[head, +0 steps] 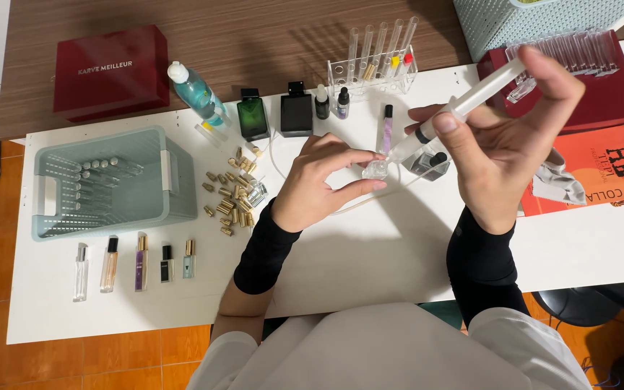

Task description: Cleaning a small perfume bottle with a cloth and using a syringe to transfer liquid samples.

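A small clear vial point(377, 170) sat on the white table point(370, 260), pinched between the fingers of the left hand point(319, 180). The right hand point(503, 141) was closed around a clear syringe point(464, 105), its tip angled down at the vial. Gold caps point(231, 198) lay just left, beside a pale basket point(110, 184).

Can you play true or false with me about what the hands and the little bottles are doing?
1. The right hand holds a clear syringe. True.
2. The left hand holds a red box. False: it pinches a small clear bottle.
3. The gold caps lie inside the basket. False: they lie on the white table beside the pale green basket.
4. Five slim bottles lie in a row in front of the basket. True.
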